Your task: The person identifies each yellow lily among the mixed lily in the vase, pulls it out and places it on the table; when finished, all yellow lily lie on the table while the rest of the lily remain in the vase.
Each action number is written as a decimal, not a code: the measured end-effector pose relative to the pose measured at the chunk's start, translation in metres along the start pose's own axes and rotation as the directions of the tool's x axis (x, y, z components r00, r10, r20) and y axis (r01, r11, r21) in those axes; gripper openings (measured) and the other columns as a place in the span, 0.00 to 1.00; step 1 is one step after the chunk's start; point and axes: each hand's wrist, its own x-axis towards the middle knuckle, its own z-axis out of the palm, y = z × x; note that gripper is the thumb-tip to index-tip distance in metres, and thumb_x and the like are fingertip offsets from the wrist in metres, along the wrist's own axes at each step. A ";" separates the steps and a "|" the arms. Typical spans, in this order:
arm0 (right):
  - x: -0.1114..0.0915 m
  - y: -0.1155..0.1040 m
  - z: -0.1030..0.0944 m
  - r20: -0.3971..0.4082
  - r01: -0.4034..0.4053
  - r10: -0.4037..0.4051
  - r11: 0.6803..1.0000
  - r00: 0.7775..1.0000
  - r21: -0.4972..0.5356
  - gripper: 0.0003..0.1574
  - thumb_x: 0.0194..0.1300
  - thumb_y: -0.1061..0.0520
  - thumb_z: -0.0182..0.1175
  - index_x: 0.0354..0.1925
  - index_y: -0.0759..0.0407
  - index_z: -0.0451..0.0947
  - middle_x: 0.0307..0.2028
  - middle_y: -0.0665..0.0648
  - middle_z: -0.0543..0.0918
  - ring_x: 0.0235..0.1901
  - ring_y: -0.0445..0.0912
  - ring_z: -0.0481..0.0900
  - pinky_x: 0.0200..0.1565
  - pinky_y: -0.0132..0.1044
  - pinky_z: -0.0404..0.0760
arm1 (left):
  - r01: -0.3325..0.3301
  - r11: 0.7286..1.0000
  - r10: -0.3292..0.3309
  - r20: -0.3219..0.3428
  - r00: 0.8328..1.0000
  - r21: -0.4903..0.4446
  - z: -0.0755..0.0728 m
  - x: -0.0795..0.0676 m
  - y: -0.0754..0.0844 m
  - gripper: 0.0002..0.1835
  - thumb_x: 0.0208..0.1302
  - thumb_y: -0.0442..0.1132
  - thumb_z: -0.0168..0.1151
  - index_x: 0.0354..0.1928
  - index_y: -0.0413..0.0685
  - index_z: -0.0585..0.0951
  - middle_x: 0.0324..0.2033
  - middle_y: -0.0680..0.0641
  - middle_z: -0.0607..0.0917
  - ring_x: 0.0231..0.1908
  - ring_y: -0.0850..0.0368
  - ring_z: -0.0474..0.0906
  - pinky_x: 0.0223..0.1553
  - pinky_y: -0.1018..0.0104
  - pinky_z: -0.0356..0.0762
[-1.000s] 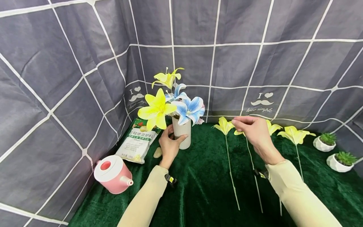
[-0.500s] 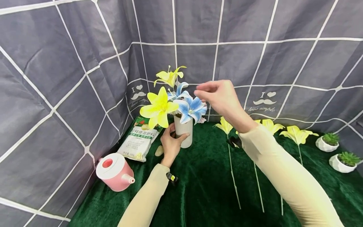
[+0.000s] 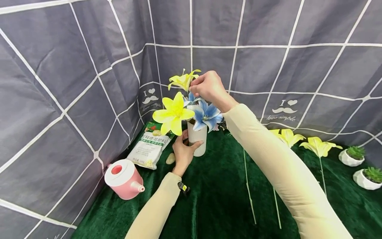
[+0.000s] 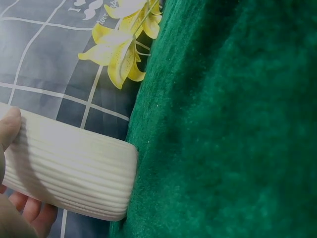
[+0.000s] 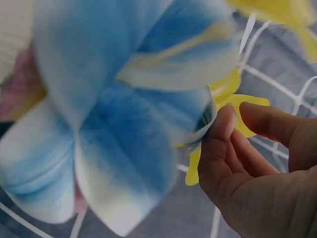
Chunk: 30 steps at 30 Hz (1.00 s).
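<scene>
Right hand (image 3: 209, 87) leftward, fingertip gap wrist-view-only

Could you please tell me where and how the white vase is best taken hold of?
Probably round the middle of the white vase, from the person's left, where the left hand grips it. Its upright, ribbed body is slim enough to wrap, while the flowers crowd its top.

And it's bright yellow on the big lily (image 3: 174, 114), blue and white on the second bloom (image 3: 205, 114), ribbed off-white on the vase (image 3: 200, 135), pink and white on the watering can (image 3: 128, 186), deep green cloth (image 3: 221, 192), white-gridded grey curtain (image 3: 262, 23)
</scene>
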 end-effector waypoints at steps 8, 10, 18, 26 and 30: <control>0.026 0.009 0.012 -0.029 0.008 -0.011 0.994 1.000 -0.107 0.10 0.64 0.58 0.67 0.43 0.58 0.90 0.43 0.55 0.89 0.38 0.47 0.84 0.35 0.32 0.81 | -0.028 0.999 0.028 -0.010 1.000 0.023 0.001 0.000 -0.002 0.37 0.48 0.50 0.82 0.61 0.51 0.79 0.53 0.46 0.85 0.53 0.50 0.82 0.56 0.51 0.85; 0.030 0.007 0.015 -0.027 0.030 -0.035 0.985 0.999 -0.170 0.09 0.64 0.58 0.68 0.41 0.59 0.90 0.44 0.55 0.88 0.41 0.47 0.82 0.39 0.34 0.82 | -0.029 0.999 0.029 -0.009 1.000 0.028 0.001 0.001 -0.002 0.37 0.48 0.50 0.82 0.61 0.51 0.79 0.53 0.46 0.85 0.53 0.50 0.82 0.56 0.51 0.85; 0.041 -0.014 0.019 -0.002 0.114 -0.122 0.930 0.993 -0.350 0.06 0.59 0.59 0.72 0.37 0.59 0.89 0.38 0.55 0.89 0.42 0.48 0.81 0.45 0.37 0.83 | -0.061 0.998 0.062 -0.026 0.998 0.026 0.002 0.002 -0.002 0.36 0.48 0.49 0.82 0.59 0.50 0.80 0.52 0.46 0.85 0.52 0.51 0.82 0.54 0.52 0.86; 0.050 0.000 0.021 0.037 0.066 -0.056 0.927 0.998 -0.368 0.09 0.56 0.56 0.76 0.33 0.60 0.90 0.33 0.55 0.88 0.40 0.48 0.78 0.44 0.36 0.81 | -0.055 0.998 0.056 -0.026 0.998 0.021 0.003 0.001 -0.002 0.36 0.47 0.49 0.83 0.59 0.49 0.80 0.52 0.45 0.85 0.52 0.49 0.82 0.54 0.52 0.86; 0.054 0.010 0.022 0.064 0.087 -0.070 0.940 0.995 -0.330 0.09 0.59 0.55 0.74 0.38 0.58 0.92 0.43 0.55 0.91 0.51 0.49 0.79 0.52 0.40 0.82 | -0.051 0.998 0.052 -0.033 0.998 0.025 0.002 0.000 -0.003 0.36 0.46 0.47 0.83 0.59 0.48 0.80 0.52 0.45 0.85 0.52 0.49 0.82 0.54 0.51 0.86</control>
